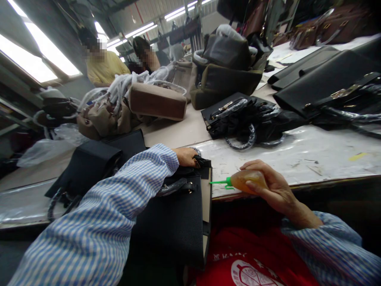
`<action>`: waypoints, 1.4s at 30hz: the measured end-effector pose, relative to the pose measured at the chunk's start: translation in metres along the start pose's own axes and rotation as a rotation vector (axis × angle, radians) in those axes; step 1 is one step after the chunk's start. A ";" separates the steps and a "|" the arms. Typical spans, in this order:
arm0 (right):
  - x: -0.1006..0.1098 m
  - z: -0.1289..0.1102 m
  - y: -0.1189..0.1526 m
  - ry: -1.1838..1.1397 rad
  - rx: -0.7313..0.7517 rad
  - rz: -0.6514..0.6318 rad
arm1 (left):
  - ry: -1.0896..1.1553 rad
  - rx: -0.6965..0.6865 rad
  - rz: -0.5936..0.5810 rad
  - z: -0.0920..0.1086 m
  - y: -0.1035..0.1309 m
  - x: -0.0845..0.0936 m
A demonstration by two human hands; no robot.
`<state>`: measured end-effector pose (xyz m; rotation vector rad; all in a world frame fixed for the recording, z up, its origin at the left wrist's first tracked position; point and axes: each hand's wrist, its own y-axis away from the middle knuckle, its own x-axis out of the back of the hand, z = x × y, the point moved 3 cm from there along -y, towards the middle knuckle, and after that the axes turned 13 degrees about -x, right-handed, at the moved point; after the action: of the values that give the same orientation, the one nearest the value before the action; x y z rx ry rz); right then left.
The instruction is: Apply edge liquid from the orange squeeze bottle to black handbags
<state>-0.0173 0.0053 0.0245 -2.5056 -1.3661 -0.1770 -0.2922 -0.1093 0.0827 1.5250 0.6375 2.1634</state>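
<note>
My right hand (272, 186) is wrapped round a glue bottle (248, 181) of amber liquid. Its thin green nozzle (219, 182) points left, with the tip at the edge of a black handbag (169, 222). That bag lies on its side over the table's front edge, and a beige strip (206, 200) shows along its near side. My left hand (187, 156) is closed on black material (203, 161) at the bag's far end; the fingertips are partly hidden. One bag handle (172, 187), wrapped in clear film, lies beside my left sleeve.
Taupe handbags (157, 100) with white-wrapped handles and dark olive bags (224, 85) are piled at the back. Black bags (330, 87) lie on the right, another black bag (86, 163) on the left. Two people, one in a yellow top (104, 67), are beyond the table (321, 159).
</note>
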 end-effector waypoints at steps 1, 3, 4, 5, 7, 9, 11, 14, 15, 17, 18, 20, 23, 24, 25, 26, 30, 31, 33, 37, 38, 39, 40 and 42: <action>-0.001 0.000 0.002 0.003 0.001 -0.028 | 0.000 0.001 0.000 0.000 0.000 0.000; -0.004 -0.002 0.009 0.010 -0.001 -0.131 | 0.002 0.003 0.002 0.000 0.000 -0.001; -0.006 -0.003 0.014 0.008 0.003 -0.168 | 0.003 0.005 0.002 -0.001 0.000 -0.001; -0.007 -0.004 0.018 0.000 0.012 -0.177 | 0.005 0.008 0.002 -0.001 0.000 -0.001; -0.008 -0.005 0.025 -0.023 0.036 -0.116 | 0.011 0.015 0.001 -0.002 0.000 -0.002; -0.008 -0.004 0.031 -0.043 0.047 -0.033 | 0.015 0.017 0.002 -0.002 -0.001 -0.002; -0.010 -0.002 0.036 -0.051 0.028 -0.074 | 0.017 0.013 0.003 -0.002 -0.001 -0.002; -0.013 -0.002 0.041 -0.052 0.002 -0.177 | 0.020 0.012 0.000 -0.002 -0.001 -0.001; -0.013 -0.002 0.042 -0.051 0.012 -0.153 | 0.022 0.013 0.000 -0.002 -0.001 -0.001; -0.010 -0.003 0.043 -0.045 0.048 -0.043 | 0.024 0.014 0.002 -0.002 -0.001 -0.001; -0.009 -0.004 0.043 -0.043 0.063 -0.007 | 0.026 0.014 0.004 -0.002 -0.001 -0.001; -0.009 -0.005 0.045 -0.037 0.058 -0.039 | 0.028 0.012 0.009 -0.002 -0.001 -0.002; -0.014 -0.007 0.050 -0.045 0.042 -0.175 | 0.030 0.010 0.012 -0.002 -0.001 -0.002; -0.014 -0.007 0.051 -0.050 0.043 -0.176 | 0.030 0.010 0.012 -0.002 -0.002 -0.002; -0.014 -0.006 0.052 -0.051 0.051 -0.144 | 0.031 0.010 0.012 -0.002 -0.002 -0.002; -0.013 -0.006 0.052 -0.048 0.062 -0.093 | 0.032 0.010 0.011 -0.002 -0.002 -0.002; -0.012 -0.004 0.051 -0.007 0.083 0.002 | 0.038 0.011 0.005 -0.001 -0.002 -0.002; -0.013 -0.005 0.052 -0.004 0.078 -0.040 | 0.038 0.011 0.004 -0.001 -0.002 -0.002; -0.016 -0.006 0.055 -0.004 0.058 -0.157 | 0.036 0.013 0.005 -0.001 -0.001 -0.002; -0.015 -0.004 0.063 0.009 0.031 -0.172 | 0.026 0.018 0.011 -0.002 0.000 -0.002; -0.014 -0.003 0.065 0.018 0.025 -0.137 | 0.024 0.019 0.012 -0.002 0.000 -0.002; -0.014 -0.002 0.067 0.023 0.020 -0.108 | 0.023 0.020 0.013 -0.002 0.000 -0.002; -0.013 -0.001 0.069 0.024 0.018 -0.101 | 0.023 0.021 0.013 -0.002 0.000 -0.002; -0.013 -0.003 0.074 0.011 0.018 -0.148 | 0.023 0.024 0.014 -0.002 -0.001 -0.002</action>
<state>0.0372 -0.0440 0.0109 -2.3856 -1.5420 -0.2068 -0.2932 -0.1101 0.0801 1.5233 0.6642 2.1936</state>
